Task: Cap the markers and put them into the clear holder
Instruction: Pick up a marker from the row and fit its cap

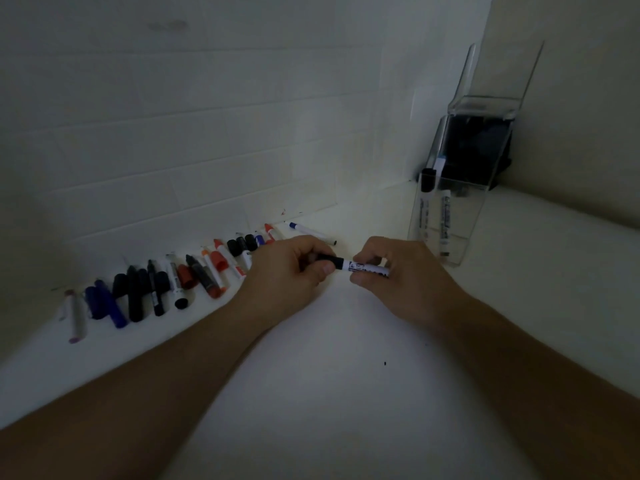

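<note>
Both hands hold one white marker with a black cap (353, 265) level above the white counter. My left hand (291, 268) grips the black cap end; my right hand (391, 271) pinches the white barrel. The cap sits on the barrel. The clear holder (446, 216) stands upright to the right of my hands, with two markers (434, 206) inside. A row of loose markers and caps (180, 278), black, blue, red and orange, lies along the wall to the left. A blue-tipped white marker (311, 233) lies just behind my left hand.
A white tiled wall (207, 133) runs behind the row. In the corner behind the holder stands a dark box with a raised clear lid (485, 98). The white counter (346, 375) stretches toward me between my forearms.
</note>
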Demonstrator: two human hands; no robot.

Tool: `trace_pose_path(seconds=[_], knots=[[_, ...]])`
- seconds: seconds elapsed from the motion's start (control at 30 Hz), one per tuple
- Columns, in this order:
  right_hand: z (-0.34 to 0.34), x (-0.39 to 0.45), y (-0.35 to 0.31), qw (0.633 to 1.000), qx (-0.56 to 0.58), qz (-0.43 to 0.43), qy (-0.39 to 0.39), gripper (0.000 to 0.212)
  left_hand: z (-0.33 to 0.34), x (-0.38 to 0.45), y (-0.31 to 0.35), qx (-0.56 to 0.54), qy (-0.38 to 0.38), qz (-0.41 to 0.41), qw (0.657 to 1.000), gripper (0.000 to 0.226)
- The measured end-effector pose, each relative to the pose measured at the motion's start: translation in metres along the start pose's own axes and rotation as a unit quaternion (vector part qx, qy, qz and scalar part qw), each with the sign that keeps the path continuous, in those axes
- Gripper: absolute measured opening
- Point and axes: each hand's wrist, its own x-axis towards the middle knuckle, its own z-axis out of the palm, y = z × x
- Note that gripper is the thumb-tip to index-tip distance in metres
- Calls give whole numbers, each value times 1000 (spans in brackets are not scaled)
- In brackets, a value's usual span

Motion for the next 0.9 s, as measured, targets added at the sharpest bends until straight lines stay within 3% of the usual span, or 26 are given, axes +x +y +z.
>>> trace_pose_path(seconds=[0.13, 0.23, 0.3, 0.4, 0.53, 0.67, 0.73, 0.9], knots=[[5, 1, -7, 999, -35, -24, 5, 21, 3, -3, 3, -28, 21, 6, 999, 12], [-1, 7, -13, 991, -125, -45, -10, 37, 6, 7, 10, -39, 55, 14, 998, 18], [-17, -4, -33, 981, -189, -42, 18, 33, 2, 3, 22, -147, 76, 17, 986, 27], [-24, -3, -39, 994, -95, -6, 58, 26, 11, 5, 14, -174, 72, 4, 982, 29], [-64, 7, -56, 981, 19, 42, 190, 12, 14, -3, 3, -55, 38, 56, 996, 22], [-132, 23, -52, 947, -73, 36, 312, 13, 15, -6, 6, 11, -5, 114, 993, 22], [-146, 29, -38, 944, -135, 54, 296, 19, 16, -7, 4, 25, -16, 141, 990, 19], [-131, 27, -7, 949, -244, 104, 168, 24, 14, -11, 6, 51, -43, 154, 986, 20]])
